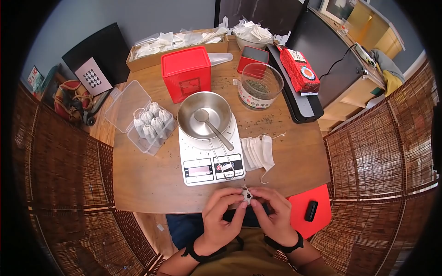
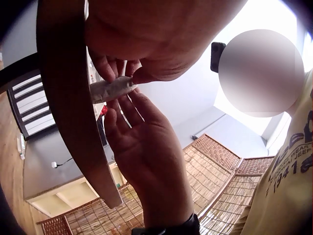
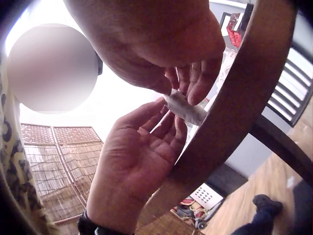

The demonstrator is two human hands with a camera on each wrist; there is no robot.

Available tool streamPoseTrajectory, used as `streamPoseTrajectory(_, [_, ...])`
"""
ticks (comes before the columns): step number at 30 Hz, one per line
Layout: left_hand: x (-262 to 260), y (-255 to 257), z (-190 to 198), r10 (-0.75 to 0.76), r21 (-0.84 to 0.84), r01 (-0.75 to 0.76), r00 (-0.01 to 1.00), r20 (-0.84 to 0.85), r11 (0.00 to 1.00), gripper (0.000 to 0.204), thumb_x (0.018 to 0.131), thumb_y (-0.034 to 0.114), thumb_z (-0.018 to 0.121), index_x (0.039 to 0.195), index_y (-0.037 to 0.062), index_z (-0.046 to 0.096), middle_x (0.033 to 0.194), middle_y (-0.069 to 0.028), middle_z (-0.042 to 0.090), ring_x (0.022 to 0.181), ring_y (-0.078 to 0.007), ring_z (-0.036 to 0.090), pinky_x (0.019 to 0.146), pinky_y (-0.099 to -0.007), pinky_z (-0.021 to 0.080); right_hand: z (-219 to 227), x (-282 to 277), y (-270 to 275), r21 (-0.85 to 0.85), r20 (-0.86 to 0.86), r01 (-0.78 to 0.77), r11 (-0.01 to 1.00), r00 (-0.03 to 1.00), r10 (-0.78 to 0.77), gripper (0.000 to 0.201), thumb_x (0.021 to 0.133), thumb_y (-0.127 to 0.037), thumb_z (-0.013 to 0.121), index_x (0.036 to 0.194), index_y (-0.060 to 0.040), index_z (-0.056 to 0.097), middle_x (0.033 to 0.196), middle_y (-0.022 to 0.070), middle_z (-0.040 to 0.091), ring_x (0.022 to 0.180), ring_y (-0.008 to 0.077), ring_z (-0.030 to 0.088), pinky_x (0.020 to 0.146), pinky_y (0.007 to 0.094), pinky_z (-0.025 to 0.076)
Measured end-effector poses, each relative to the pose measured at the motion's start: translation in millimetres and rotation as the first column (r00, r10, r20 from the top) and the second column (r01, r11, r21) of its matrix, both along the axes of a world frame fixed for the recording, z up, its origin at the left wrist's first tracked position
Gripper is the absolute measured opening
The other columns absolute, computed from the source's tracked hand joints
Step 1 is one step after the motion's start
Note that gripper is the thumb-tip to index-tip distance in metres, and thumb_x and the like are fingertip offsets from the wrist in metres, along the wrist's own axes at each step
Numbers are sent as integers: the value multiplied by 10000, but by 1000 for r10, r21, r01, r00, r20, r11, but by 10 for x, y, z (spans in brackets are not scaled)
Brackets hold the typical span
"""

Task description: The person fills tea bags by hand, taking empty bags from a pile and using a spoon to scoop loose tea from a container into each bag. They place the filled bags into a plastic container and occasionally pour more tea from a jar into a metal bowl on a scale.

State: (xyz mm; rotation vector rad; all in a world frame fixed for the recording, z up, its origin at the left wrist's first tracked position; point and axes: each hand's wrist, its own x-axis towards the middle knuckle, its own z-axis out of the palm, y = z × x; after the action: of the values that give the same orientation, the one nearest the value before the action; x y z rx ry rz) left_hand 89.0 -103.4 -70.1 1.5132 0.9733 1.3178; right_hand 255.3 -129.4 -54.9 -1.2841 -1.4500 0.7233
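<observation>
Fingertips and thumbs of my left hand [image 1: 222, 220] and right hand [image 1: 277, 217] pinch the mouth of a small white drawstring tea bag [image 1: 247, 195] from both sides, at the table's front edge. Its mouth is gathered, with a small dark opening facing up in the head view. Both wrist views show the bag's pale, filled body hanging below the fingers. Just beyond my hands lie a stack of flat, unfilled tea bags [image 1: 260, 152] and a white kitchen scale [image 1: 189, 161]. A steel pan [image 1: 186, 117] holding a spoon [image 1: 214, 126] sits on the scale.
At left, an open clear plastic box [image 1: 145, 146] holds several filled tea bags. Behind stand a red tin [image 1: 186, 76] and a cardboard box [image 1: 138, 63] of packets. A clear tub [image 1: 260, 96] of loose leaves and a red foil pack [image 1: 299, 71] are at right. Leaf bits dot the table.
</observation>
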Motion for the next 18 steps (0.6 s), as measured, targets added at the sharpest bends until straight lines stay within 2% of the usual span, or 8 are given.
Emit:
streamPoseTrajectory(4, [-16,6,18,-14,19,14,1000,-21,1000,169,975,-83,734,1140,-55,706,1246,-184,684,1052,-205,705,907,-301,577,-5,12,20,54,93,-29,998,995,24,229,978,90,740,1200,37,720,1218,194,760,953,225,767,799,301,617])
streamPoseTrajectory(6, [-19,3,52,-3,1,3,1000,-8,1000,142,995,-69,720,1134,-50,694,1242,-178,681,1051,-199,694,904,-296,567,-13,-28,-1,-4,-14,75,997,997,-75,168,984,83,737,1145,36,724,1194,181,760,939,203,757,792,291,612])
streamPoseTrajectory(9, [-7,-19,16,4,-44,-3,1000,28,999,104,1029,-47,692,1131,-38,670,1241,-167,670,1053,-183,671,902,-288,549,-5,-63,-29,-84,-107,108,991,987,-117,132,989,76,735,1115,37,723,1186,172,759,945,183,750,788,282,609])
streamPoseTrajectory(14, [-9,-28,-37,-11,-91,17,998,68,996,111,1042,-53,672,1146,-23,650,1270,-156,653,1074,-169,660,904,-283,546,-33,-103,-42,-83,-148,113,990,981,-125,126,989,71,740,1109,36,725,1197,172,758,975,173,748,792,271,609])
streamPoseTrajectory(16, [38,-46,-41,44,-146,-12,976,212,989,130,1027,-74,684,1140,-19,651,1288,-159,656,1106,-172,668,930,-286,551,-39,-112,-39,-75,-150,116,990,981,-126,130,987,71,742,1111,37,725,1203,176,755,987,175,749,794,271,612])
streamPoseTrajectory(18, [43,-42,-38,42,-110,-22,983,177,994,154,1014,-82,699,1149,-21,658,1298,-164,662,1126,-178,672,947,-289,553,-35,-113,-30,-27,-135,101,995,985,-103,135,986,71,742,1117,41,727,1211,181,751,1002,177,750,797,275,624])
